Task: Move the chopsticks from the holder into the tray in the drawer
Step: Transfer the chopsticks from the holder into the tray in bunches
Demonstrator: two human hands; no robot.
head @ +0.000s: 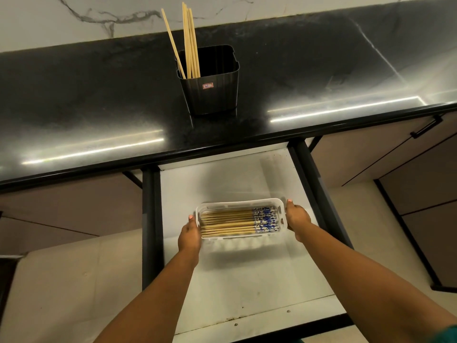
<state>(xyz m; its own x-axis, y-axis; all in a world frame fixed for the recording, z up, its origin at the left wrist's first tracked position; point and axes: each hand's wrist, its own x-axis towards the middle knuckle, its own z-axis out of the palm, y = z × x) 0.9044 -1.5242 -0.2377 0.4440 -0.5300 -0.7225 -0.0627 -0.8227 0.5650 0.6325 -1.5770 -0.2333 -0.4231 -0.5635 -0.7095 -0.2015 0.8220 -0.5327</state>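
Note:
A black ribbed holder (212, 92) stands on the dark countertop with several plain wooden chopsticks (190, 43) leaning in its left side. Below it the drawer (247, 280) is pulled out, white inside. A white plastic tray (241, 203) sits in the drawer, filled with several chopsticks (230, 222) lying side by side, their blue-and-white patterned ends to the right. My left hand (190, 235) grips the tray's left end, thumb over the rim. My right hand (296, 217) grips the tray's right end.
The black countertop (99, 107) runs across the view, with a marble wall behind it. Closed cabinet fronts flank the drawer, one with a black handle (426, 127) at the right. The drawer's dark side rails (148, 219) run along both sides.

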